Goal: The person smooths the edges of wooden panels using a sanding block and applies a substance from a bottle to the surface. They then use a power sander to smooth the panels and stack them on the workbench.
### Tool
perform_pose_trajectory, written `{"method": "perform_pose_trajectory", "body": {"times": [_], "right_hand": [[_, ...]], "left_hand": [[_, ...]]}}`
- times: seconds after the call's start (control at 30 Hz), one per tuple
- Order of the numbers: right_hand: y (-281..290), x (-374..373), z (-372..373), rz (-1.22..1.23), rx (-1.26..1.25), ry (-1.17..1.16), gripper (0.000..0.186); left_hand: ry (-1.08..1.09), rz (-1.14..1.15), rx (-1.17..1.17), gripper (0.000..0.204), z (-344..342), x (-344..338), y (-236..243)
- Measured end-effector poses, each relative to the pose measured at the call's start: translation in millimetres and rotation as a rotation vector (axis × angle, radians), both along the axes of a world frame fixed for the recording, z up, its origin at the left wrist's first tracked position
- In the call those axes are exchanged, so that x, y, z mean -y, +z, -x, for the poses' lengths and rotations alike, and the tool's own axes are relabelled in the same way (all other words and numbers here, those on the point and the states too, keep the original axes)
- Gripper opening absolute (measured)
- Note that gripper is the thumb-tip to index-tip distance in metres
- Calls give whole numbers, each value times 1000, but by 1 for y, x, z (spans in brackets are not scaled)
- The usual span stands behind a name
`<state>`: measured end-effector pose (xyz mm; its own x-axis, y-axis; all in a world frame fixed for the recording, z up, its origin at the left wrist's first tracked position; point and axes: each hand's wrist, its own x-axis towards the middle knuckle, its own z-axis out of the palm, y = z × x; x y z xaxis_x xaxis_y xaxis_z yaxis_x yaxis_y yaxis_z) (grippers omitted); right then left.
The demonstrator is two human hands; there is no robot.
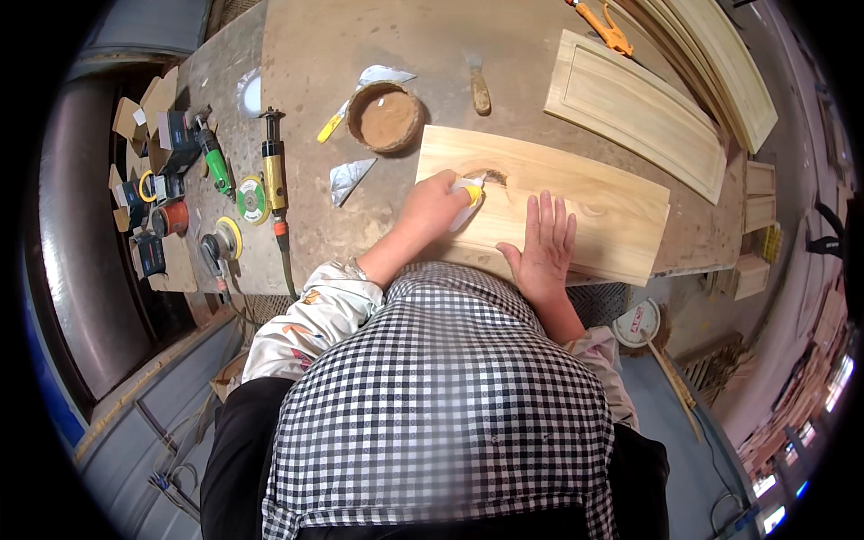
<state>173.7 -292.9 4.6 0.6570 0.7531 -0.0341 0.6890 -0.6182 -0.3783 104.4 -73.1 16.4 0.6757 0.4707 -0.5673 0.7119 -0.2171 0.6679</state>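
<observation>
A pale wooden panel (pixel 603 191) lies on the workbench in front of me, its near edge close to my apron. My left hand (pixel 436 207) is wrapped round a small white glue bottle (pixel 464 216) with a yellow label. The bottle's nozzle points at a dark, rough knot hole (pixel 490 175) in the panel's upper left part. My right hand (pixel 544 247) rests flat on the panel to the right of the hole, fingers stretched out and holding nothing.
Beyond the panel are a round bowl of brown powder (pixel 385 119), a putty knife (pixel 479 88) and a yellow-handled cutter (pixel 335 122). Power tools (pixel 273 166) lie at left. More wooden panels (pixel 634 112) and an orange air blow gun (pixel 607 31) lie at far right.
</observation>
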Motion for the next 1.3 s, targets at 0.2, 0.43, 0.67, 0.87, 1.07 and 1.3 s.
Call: {"method": "perform_pose_trajectory", "body": {"times": [0.2, 0.43, 0.67, 0.87, 1.07, 1.3], "right_hand": [[-3, 1, 1, 10, 20, 8, 93], [-4, 1, 1, 8, 42, 17, 93], [-8, 2, 1, 21, 76, 28, 94], [-8, 2, 2, 19, 97, 31, 92], [-7, 1, 2, 25, 96, 33, 91], [2, -12, -4, -127, 69, -15, 76]], "left_hand": [[17, -17, -18, 30, 2, -2, 8], [18, -16, -8, 32, 9, -4, 2], [12, -41, -30, 33, 12, -6, 4], [60, -15, 43, 34, 20, -5, 6], [77, 10, 83, 32, 27, -7, 0], [107, 91, 177, 30, 33, -6, 14]]}}
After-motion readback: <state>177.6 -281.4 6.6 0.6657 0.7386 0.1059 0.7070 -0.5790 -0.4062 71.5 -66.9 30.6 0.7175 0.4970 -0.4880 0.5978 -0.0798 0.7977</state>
